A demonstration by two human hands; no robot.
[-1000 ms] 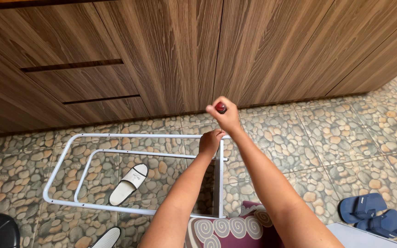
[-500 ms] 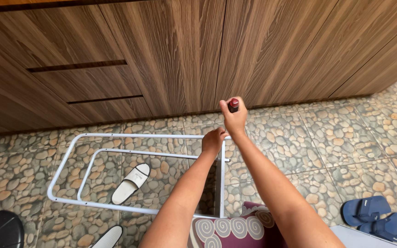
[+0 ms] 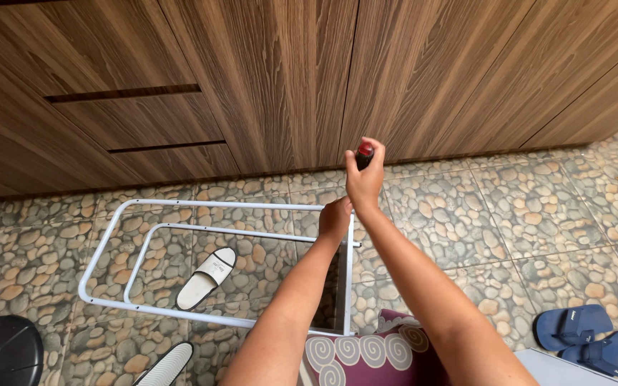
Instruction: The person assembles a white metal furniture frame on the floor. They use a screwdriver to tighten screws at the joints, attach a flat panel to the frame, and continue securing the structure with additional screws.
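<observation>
While your left hand (image 3: 335,218) grips the white metal frame (image 3: 180,205) at its corner to steady it, your right hand (image 3: 365,179) holds a red-capped screwdriver handle (image 3: 364,154) upright above that joint.

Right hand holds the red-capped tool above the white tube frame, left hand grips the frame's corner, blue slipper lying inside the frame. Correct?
One thing is off: the slipper inside the white tube frame is white, not blue; the blue sandals lie outside it, far right. The head view shows this. The right hand does hold the red-capped tool, and the left hand grips the frame's corner.
</observation>
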